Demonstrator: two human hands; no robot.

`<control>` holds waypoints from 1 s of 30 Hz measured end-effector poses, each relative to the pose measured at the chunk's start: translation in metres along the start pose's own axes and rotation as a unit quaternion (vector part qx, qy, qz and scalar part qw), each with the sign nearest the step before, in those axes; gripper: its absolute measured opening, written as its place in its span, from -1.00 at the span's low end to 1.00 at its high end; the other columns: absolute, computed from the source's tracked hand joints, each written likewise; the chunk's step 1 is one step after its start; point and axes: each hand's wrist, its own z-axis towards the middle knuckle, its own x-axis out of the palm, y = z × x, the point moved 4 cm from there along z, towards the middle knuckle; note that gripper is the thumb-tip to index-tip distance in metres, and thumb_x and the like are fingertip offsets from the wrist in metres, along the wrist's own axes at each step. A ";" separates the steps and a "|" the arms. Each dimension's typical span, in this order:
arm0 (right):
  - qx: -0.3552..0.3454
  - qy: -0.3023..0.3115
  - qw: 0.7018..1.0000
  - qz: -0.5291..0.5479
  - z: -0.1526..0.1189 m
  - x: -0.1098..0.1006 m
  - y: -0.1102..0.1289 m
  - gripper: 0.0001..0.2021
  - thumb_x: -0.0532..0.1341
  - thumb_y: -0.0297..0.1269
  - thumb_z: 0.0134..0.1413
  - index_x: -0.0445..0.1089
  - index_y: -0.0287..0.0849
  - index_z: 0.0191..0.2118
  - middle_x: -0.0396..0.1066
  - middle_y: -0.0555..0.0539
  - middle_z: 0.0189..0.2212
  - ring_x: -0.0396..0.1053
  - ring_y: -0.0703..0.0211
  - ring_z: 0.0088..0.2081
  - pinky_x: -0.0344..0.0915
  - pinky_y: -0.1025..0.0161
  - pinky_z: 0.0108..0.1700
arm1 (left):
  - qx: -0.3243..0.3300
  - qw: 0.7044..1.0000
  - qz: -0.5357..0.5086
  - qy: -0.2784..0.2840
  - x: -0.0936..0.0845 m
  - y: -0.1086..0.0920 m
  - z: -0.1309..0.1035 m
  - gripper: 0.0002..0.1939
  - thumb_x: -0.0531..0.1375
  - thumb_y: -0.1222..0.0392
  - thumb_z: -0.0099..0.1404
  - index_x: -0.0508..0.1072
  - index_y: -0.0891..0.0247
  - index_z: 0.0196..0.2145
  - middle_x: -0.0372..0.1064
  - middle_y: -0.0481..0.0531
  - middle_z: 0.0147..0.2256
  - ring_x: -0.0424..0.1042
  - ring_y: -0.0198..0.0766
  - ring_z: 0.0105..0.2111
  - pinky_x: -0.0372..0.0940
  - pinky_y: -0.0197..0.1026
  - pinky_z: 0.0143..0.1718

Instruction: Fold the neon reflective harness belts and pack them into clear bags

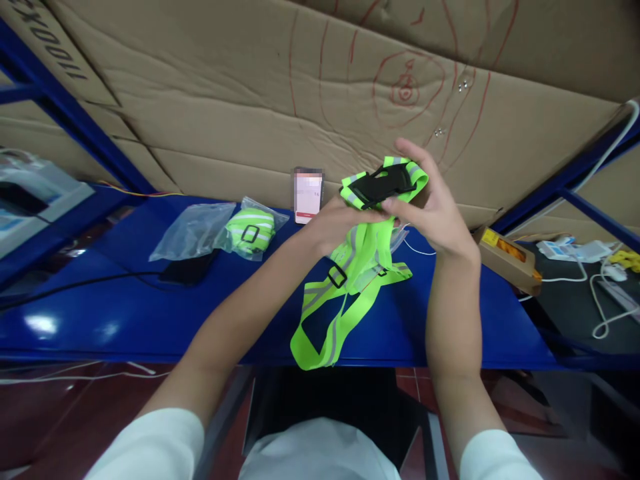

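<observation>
Both hands hold a neon-yellow reflective harness (pixel 367 252) with grey stripes above the blue table. Its black side-release buckle (pixel 384 184) is at the top, between my hands, and looks fastened. My left hand (pixel 345 223) grips the strap below the buckle's left end, its fingers partly hidden behind the webbing. With thumb and fingers, my right hand (pixel 433 207) grips the strap at the buckle's right end. The lower straps hang down in loops towards the table's front edge. A black rectangular slider (pixel 337 276) shows on one of them.
A clear bag holding another folded neon harness (pixel 250 231) lies left on the blue table (pixel 150 313), beside a clear plastic bag (pixel 193 230). A phone (pixel 308 195) leans against the cardboard wall (pixel 225 100). At right are a small cardboard box (pixel 507 259) and white cables.
</observation>
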 end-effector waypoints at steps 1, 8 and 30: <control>0.014 0.031 0.998 0.044 -0.001 0.000 0.001 -0.17 0.46 0.00 -0.04 0.17 0.09 0.33 0.44 -0.06 0.14 0.45 -0.04 0.12 0.46 0.00 0.12 | 0.007 1.000 0.017 -0.005 -0.002 -0.003 0.000 -0.54 0.53 0.22 -0.03 0.56 0.26 -0.15 0.60 0.07 -0.20 0.60 -0.04 -0.17 0.45 0.08 0.02; 0.076 0.005 0.989 0.124 -0.004 -0.006 0.003 -0.42 0.44 0.06 0.01 0.41 0.01 0.13 0.51 -0.01 -0.01 0.51 0.08 0.01 0.50 0.17 0.00 | 0.042 0.994 0.100 -0.006 -0.007 -0.009 -0.003 -0.46 0.52 0.18 -0.02 0.54 0.25 -0.07 0.56 0.08 -0.05 0.57 -0.06 -0.09 0.40 0.06 0.07; 0.058 -0.071 0.994 0.056 -0.010 -0.008 0.026 -0.54 0.47 -0.20 0.01 0.44 -0.01 0.05 0.56 0.01 -0.12 0.51 0.20 -0.32 0.41 0.40 -0.56 | -0.008 0.995 -0.044 0.087 0.012 0.013 -0.003 -0.54 0.47 0.13 0.15 0.54 0.19 0.00 0.59 0.11 -0.05 0.61 0.02 -0.09 0.47 0.14 0.03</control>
